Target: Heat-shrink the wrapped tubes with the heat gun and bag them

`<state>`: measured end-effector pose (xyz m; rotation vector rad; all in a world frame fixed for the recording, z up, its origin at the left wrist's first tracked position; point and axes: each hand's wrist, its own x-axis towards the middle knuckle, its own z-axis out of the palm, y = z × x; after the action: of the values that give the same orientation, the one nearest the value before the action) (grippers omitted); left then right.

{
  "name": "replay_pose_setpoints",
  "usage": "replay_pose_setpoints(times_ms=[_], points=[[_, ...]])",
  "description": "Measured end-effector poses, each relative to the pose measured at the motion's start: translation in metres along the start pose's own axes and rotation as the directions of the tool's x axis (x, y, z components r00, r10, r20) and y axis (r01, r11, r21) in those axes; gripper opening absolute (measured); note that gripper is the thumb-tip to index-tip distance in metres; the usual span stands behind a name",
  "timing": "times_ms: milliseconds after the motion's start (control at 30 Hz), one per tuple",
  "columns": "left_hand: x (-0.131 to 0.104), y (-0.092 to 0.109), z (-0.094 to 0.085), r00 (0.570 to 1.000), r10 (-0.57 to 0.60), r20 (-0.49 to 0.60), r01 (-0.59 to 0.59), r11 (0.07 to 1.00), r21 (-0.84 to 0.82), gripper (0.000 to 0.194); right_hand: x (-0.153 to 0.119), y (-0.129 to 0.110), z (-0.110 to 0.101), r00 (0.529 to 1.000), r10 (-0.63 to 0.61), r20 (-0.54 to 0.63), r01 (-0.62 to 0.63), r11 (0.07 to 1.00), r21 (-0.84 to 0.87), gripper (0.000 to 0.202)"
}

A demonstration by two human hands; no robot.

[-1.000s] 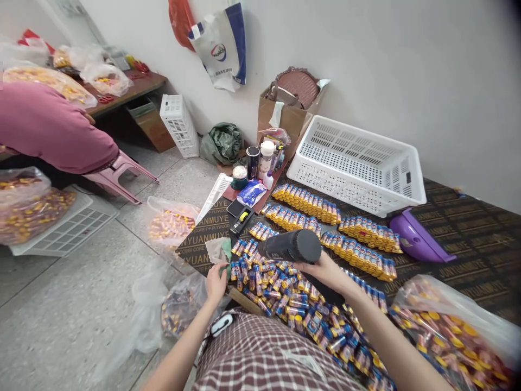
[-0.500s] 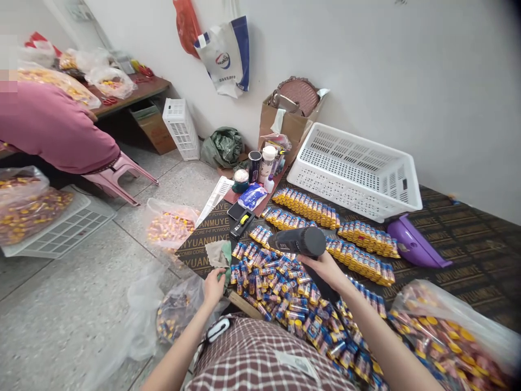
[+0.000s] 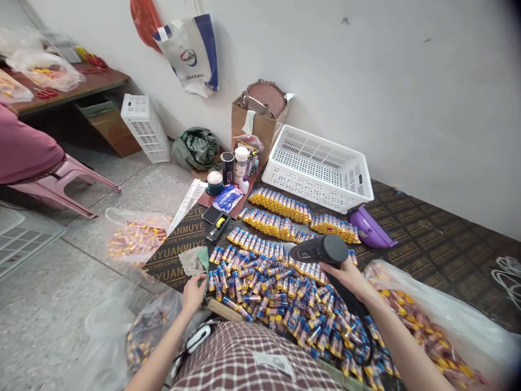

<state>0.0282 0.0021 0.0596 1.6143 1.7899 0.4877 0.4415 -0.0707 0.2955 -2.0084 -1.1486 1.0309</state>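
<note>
My right hand is wrapped round the handle of a black hair dryer, whose barrel points left above the small bottles. At the table's left front edge, my left hand is closed at the lower end of a beige and green cloth; its fingertips touch the cloth, but whether they grip it is hard to see. Loose small bottles with blue and yellow ends lie heaped between my hands. Behind them similar bottles stand in tight rows.
A white basket and purple scoop sit behind the rows. Plastic bags of bottles lie at right and on the floor. Cups, a phone and a tape dispenser stand back left. A person in pink sits far left.
The view has swung right, so most things appear further left. The hair dryer in my right hand has moved right over the bottles. My left hand stays by the cloth.
</note>
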Motion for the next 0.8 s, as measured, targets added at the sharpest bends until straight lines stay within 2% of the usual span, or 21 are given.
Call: replay_pose_setpoints(times_ms=[133, 333, 467, 567, 667, 800], points=[[-0.001, 0.002, -0.002, 1.000, -0.007, -0.004, 0.007, 1.000, 0.005, 0.023, 0.000, -0.023, 0.009, 0.997, 0.043, 0.061, -0.048, 0.996, 0.077, 0.036], [-0.006, 0.003, -0.004, 0.999, -0.014, -0.032, 0.012, 0.999, -0.042, 0.022, 0.016, -0.076, 0.035, 0.979, -0.018, 0.201, -0.006, 0.992, 0.122, 0.040], [-0.010, 0.000, -0.004, 0.999, -0.030, -0.032, 0.028, 0.998, -0.062, 0.022, 0.041, -0.107, 0.064, 0.947, -0.142, 0.289, 0.112, 0.987, 0.118, 0.037], [-0.012, -0.003, -0.005, 0.998, -0.039, -0.044, 0.035, 0.995, -0.091, 0.022, 0.063, -0.124, 0.088, 0.896, -0.288, 0.339, 0.259, 0.957, 0.130, 0.037], [-0.013, -0.007, -0.004, 0.996, -0.062, -0.062, 0.054, 0.991, -0.124, 0.022, 0.083, -0.131, 0.111, 0.850, -0.376, 0.370, 0.360, 0.926, 0.113, 0.037], [-0.016, -0.017, -0.002, 0.992, -0.084, -0.090, 0.070, 0.987, -0.145, 0.021, 0.101, -0.128, 0.127, 0.842, -0.401, 0.361, 0.424, 0.905, 0.016, 0.043]])
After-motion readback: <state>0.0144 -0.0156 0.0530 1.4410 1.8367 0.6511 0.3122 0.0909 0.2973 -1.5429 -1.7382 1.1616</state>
